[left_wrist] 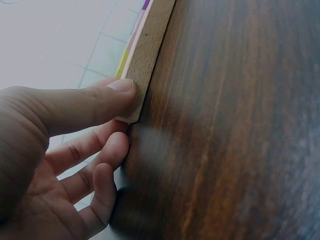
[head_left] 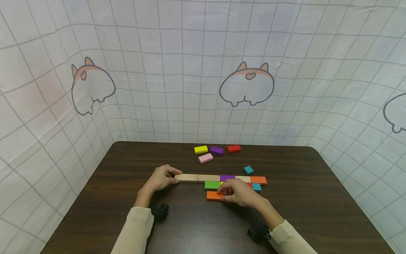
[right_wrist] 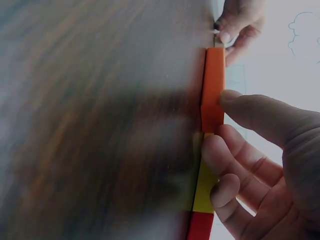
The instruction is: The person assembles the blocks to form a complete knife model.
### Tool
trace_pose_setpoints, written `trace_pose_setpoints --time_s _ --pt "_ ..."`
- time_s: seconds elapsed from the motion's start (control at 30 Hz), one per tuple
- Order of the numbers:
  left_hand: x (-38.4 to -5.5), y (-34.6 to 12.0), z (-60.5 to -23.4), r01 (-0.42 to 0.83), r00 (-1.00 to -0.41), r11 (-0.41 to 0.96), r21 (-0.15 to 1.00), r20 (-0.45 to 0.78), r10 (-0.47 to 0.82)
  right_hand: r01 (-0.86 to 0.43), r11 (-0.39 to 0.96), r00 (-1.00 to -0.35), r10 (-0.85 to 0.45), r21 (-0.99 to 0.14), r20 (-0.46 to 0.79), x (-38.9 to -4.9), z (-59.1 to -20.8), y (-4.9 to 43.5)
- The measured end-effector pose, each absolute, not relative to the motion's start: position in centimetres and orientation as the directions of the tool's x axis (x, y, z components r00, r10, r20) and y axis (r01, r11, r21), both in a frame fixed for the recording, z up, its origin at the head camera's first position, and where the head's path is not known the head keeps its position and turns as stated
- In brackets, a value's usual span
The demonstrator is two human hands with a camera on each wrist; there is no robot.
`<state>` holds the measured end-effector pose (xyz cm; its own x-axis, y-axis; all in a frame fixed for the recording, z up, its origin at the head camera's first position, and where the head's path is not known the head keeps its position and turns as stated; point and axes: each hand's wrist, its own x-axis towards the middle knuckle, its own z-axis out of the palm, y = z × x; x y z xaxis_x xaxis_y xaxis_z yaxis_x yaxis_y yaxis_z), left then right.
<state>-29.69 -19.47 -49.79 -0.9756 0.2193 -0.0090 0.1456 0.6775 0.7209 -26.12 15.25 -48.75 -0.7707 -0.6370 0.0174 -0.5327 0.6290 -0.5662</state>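
Observation:
My left hand (head_left: 161, 179) pinches the left end of a plain wooden block (head_left: 188, 178). The left wrist view has the thumb on the front face of this wooden block (left_wrist: 149, 47). To its right the back row goes on with another plain block (head_left: 208, 178), a purple one (head_left: 227, 178), a partly covered plain one and an orange one (head_left: 258, 180). Nearer me, my right hand (head_left: 239, 193) pinches the right end of an orange block (head_left: 214, 196), just in front of a green block (head_left: 212, 185). That hand hides much of the middle row.
Behind the rows lie loose yellow (head_left: 201, 150), purple (head_left: 216, 150), red (head_left: 234, 148) and pink (head_left: 205, 158) blocks. A small blue block (head_left: 248, 170) sits close behind the back row. The dark table (head_left: 133, 155) ends at a white grid-patterned cloth (head_left: 177, 88).

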Motion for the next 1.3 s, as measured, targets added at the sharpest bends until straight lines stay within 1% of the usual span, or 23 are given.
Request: trace_pose_setpoints --time_s 0.23,0.77,1.17,1.3 --pt "-29.6 -19.5 -50.0 0.134 -0.977 0.678 0.722 -0.019 0.213 -0.534 0.625 -0.768 -0.640 -0.569 0.017 -26.2 -48.6 14.4" --pt "-29.5 -19.3 -49.8 0.142 -0.976 0.674 0.725 -0.009 0.215 -0.526 0.656 -0.790 -0.613 -0.541 0.025 -26.4 -48.5 13.9" --pt "-29.5 -19.4 -49.9 0.140 -0.978 0.675 0.725 -0.008 0.210 -0.523 0.656 -0.791 -0.611 -0.545 0.024 -26.6 -48.5 13.9" --pt "-29.6 -19.4 -49.8 0.143 -0.977 0.674 0.725 -0.006 0.215 -0.527 0.632 -0.786 -0.617 -0.568 0.043 -27.0 -48.1 14.1"
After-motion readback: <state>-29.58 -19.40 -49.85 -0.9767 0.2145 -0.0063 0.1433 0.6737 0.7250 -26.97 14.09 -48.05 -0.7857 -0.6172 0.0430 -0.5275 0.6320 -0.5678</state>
